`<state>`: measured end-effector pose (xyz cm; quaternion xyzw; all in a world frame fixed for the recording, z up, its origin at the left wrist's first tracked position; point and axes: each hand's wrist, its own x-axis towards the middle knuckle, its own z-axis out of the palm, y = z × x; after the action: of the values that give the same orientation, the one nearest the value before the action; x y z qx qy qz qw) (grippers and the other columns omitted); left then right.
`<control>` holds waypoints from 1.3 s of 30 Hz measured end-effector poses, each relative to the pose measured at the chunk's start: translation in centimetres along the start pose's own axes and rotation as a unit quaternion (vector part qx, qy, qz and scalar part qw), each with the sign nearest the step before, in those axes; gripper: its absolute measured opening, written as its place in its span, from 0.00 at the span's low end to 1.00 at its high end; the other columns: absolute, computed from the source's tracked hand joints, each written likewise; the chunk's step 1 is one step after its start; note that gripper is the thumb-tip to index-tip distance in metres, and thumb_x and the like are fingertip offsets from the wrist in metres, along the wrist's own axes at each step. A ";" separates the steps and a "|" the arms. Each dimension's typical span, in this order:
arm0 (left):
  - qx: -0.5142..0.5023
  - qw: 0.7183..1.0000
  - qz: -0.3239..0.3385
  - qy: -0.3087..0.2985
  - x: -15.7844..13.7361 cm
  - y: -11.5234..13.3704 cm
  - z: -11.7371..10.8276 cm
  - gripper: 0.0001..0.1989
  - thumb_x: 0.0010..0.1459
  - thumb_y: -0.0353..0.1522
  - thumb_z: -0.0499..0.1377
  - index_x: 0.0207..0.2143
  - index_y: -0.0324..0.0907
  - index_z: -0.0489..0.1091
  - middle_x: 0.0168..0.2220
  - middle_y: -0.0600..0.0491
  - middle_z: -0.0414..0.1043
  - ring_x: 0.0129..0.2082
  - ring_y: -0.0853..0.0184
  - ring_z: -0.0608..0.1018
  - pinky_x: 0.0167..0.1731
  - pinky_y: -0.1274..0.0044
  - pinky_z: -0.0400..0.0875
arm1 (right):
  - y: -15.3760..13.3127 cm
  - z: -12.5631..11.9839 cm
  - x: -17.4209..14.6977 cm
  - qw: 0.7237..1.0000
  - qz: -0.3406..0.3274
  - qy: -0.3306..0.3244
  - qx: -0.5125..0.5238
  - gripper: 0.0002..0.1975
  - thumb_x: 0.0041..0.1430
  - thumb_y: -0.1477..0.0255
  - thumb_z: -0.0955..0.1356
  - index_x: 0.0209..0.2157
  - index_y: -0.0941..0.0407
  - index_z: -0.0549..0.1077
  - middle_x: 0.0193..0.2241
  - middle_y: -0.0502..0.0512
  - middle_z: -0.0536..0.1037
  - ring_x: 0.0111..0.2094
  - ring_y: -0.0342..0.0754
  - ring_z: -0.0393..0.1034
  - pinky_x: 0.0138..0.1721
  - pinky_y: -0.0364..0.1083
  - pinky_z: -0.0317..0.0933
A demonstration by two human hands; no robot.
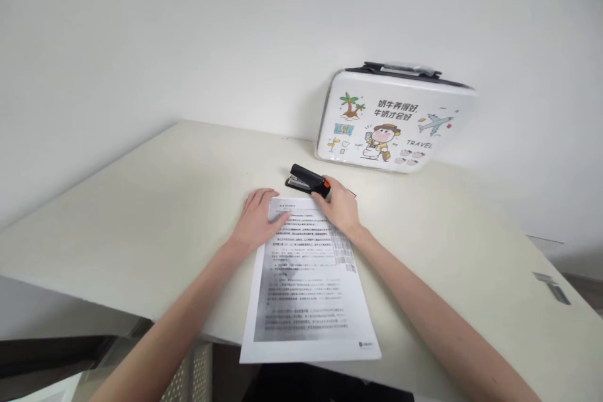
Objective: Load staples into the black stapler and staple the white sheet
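Observation:
A printed sheet of paper (306,301) lies on the table, its lower edge reaching past the front edge. My left hand (258,217) rests on its upper left corner, fingers stretched out and thumb over the print. Just beyond the top of the sheet is a black stapler (306,179) with an orange part, its jaw pointing left and apart. My right hand (342,207) is closed around the stapler's rear end, the wrist crossing the sheet's right side. Whether there is more than one sheet, I cannot tell.
A white carrying case (396,125) with cartoon prints and a dark handle stands at the back right against the wall (188,31). The pale table (141,213) has a dark fitting (551,287) at its right. Below the front edge is a perforated panel (202,370).

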<state>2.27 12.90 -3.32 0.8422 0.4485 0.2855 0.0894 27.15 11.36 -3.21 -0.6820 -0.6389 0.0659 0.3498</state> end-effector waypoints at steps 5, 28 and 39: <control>-0.005 1.000 -0.018 0.009 -0.1 0.1 0.0 0.25 0.63 0.44 0.64 0.57 0.43 0.66 0.58 0.43 0.70 0.63 0.50 0.68 0.66 0.58 0.62 | 0.1 0.5 0.1 1.000 0.006 0.013 -0.015 0.22 0.66 0.61 0.68 0.57 0.55 0.74 0.50 0.62 0.82 0.41 0.59 0.78 0.44 0.54 0.68; 0.044 0.996 0.036 -0.066 1.1 2.9 -2.1 0.25 0.67 0.53 0.55 0.53 0.46 0.72 0.58 0.45 0.74 0.63 0.49 0.70 0.67 0.55 0.59 | 13.6 -18.2 -14.3 0.973 0.119 -0.037 0.194 0.29 0.57 0.48 0.75 0.53 0.53 0.77 0.27 0.51 0.80 0.21 0.47 0.68 0.28 0.49 0.64; 0.092 0.968 0.015 -0.232 -0.6 6.8 -1.0 0.43 0.64 0.59 0.56 0.73 0.47 0.60 0.77 0.45 0.48 0.76 0.44 0.52 0.71 0.52 0.53 | 14.1 -18.0 -14.5 0.990 0.057 -0.016 0.126 0.26 0.62 0.51 0.71 0.53 0.53 0.78 0.30 0.52 0.81 0.28 0.51 0.72 0.38 0.52 0.70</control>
<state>6.23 8.34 0.04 0.8967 0.4270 0.0417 0.1088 45.95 -8.14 -2.84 -0.6666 -0.5915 0.1765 0.4180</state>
